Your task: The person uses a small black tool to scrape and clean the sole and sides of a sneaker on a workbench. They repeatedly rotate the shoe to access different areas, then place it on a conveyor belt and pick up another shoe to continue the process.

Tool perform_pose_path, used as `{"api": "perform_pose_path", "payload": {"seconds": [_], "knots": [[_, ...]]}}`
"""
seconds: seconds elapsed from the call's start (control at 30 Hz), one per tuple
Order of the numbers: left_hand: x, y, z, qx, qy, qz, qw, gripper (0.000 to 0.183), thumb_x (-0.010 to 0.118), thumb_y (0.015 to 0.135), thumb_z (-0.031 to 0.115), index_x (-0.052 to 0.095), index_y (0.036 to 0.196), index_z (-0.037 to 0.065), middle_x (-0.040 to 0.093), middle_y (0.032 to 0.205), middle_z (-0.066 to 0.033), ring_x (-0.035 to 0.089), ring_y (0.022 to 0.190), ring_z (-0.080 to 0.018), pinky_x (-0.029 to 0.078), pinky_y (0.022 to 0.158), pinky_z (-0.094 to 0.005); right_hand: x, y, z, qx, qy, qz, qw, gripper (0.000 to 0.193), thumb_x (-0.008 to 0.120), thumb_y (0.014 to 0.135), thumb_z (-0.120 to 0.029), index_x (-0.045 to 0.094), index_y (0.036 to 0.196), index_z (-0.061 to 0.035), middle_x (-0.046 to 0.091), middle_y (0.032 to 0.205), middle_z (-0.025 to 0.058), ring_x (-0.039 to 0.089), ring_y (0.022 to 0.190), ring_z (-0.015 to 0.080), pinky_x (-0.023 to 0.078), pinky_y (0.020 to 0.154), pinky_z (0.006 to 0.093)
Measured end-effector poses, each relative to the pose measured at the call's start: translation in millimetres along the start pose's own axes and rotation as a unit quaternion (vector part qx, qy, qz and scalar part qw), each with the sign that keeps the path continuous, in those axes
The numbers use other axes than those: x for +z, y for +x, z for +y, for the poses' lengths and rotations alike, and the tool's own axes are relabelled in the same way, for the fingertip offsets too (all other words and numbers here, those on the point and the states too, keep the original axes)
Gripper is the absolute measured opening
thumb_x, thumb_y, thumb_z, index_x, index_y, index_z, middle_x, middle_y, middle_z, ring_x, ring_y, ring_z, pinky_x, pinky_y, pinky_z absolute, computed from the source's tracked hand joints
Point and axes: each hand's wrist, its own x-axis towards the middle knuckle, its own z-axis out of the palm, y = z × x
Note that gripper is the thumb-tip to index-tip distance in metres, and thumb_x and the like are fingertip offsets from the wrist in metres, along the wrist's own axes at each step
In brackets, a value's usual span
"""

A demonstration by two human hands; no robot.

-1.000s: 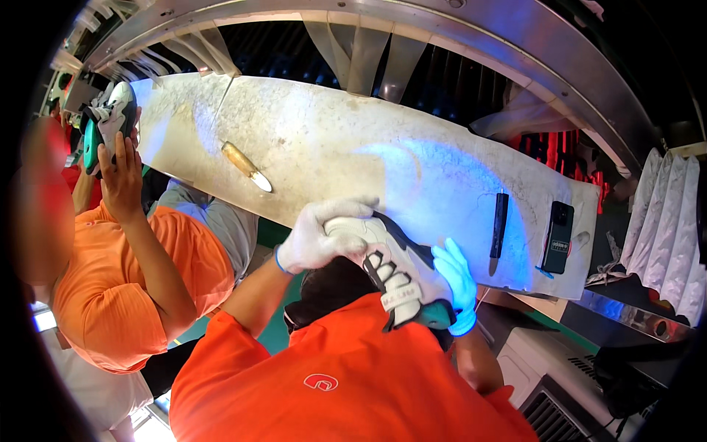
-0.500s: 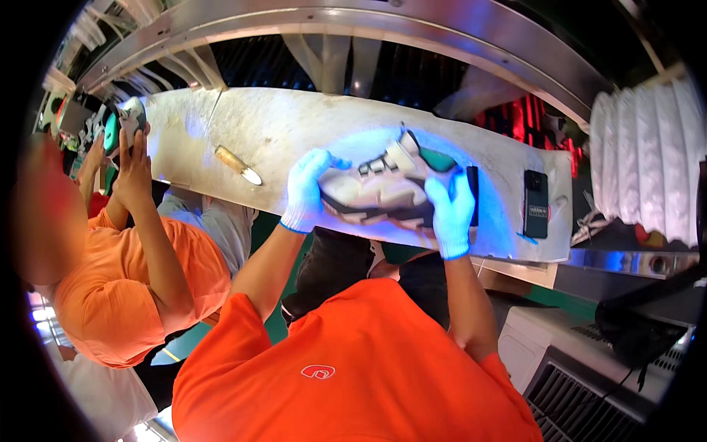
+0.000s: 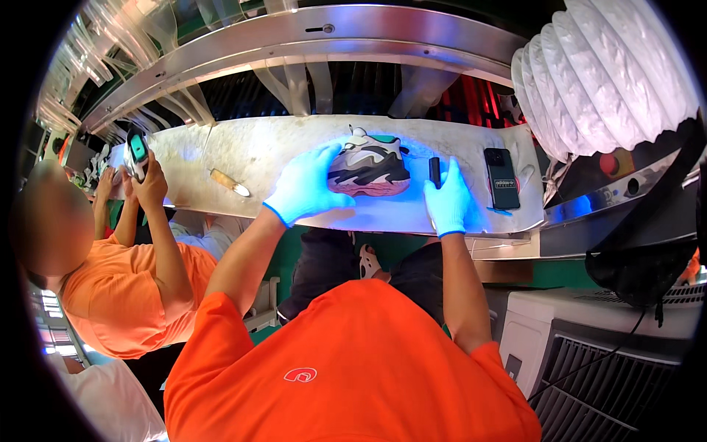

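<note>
A grey, white and black sneaker (image 3: 370,166) with a chunky pinkish sole and a green lining is in front of me in bright blue light. My left hand (image 3: 308,184), in a thin glove that looks blue in this light, grips it at its left end, thumb low and fingers behind. Just right of the shoe, apart from it, my gloved right hand (image 3: 449,200) closes on a short black cylinder (image 3: 434,172) that points up. The cylinder's lower part is hidden by the fingers.
On the pale worktop (image 3: 265,140) lie a wooden-handled brush (image 3: 230,183) at left and a black phone (image 3: 502,179) at right. A metal rail (image 3: 353,31) crosses the back. A white ribbed duct (image 3: 596,77) hangs at right. A co-worker (image 3: 140,272) handles another shoe at left.
My right hand has let go of the sneaker and taken hold of the black cylinder beside it. The shoe, in my left hand, has turned. My view has shifted.
</note>
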Motion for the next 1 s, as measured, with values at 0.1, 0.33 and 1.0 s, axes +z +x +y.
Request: {"api": "perform_pose_path", "payload": {"seconds": [0.1, 0.33, 1.0], "knots": [[23.9, 11.0, 4.5, 0.019, 0.062, 0.031, 0.997, 0.11, 0.098, 0.068, 0.047, 0.057, 0.163, 0.011, 0.066, 0.153, -0.0249, 0.068, 0.136, -0.041, 0.057, 0.113, -0.0486, -4.3, -2.4, 5.3, -0.046, 0.03, -0.029, 0.998, 0.071, 0.085, 0.09, -0.022, 0.06, 0.155, -0.0039, 0.078, 0.124, 0.0236, 0.076, 0.112, 0.0423, 0.059, 0.1, 0.0513], [11.7, 37.0, -32.5, -0.074, -0.11, -0.071, 0.989, 0.101, 0.101, 0.067, 0.035, 0.065, 0.159, 0.012, 0.083, 0.123, -0.0204, 0.082, 0.111, -0.0326, 0.062, 0.1, -0.0416, 3.2, -50.9, 2.6, -0.162, 0.204, -0.035, 0.965, 0.026, 0.079, 0.101, -0.03, 0.082, 0.11, -0.0057, 0.077, 0.087, 0.0162, 0.076, 0.076, 0.0324, 0.057, 0.071, 0.0425], [4.5, 31.8, -17.5, -0.113, -0.09, -0.075, 0.987, 0.106, 0.1, 0.065, 0.041, 0.063, 0.161, 0.016, 0.083, 0.122, -0.0214, 0.083, 0.108, -0.0347, 0.063, 0.099, -0.0419, 1.3, -28.7, -9.2, -0.166, 0.18, -0.132, 0.96, 0.028, 0.076, 0.102, -0.031, 0.077, 0.102, -0.0034, 0.074, 0.09, 0.0216, 0.074, 0.083, 0.0404, 0.056, 0.074, 0.0481]]}}
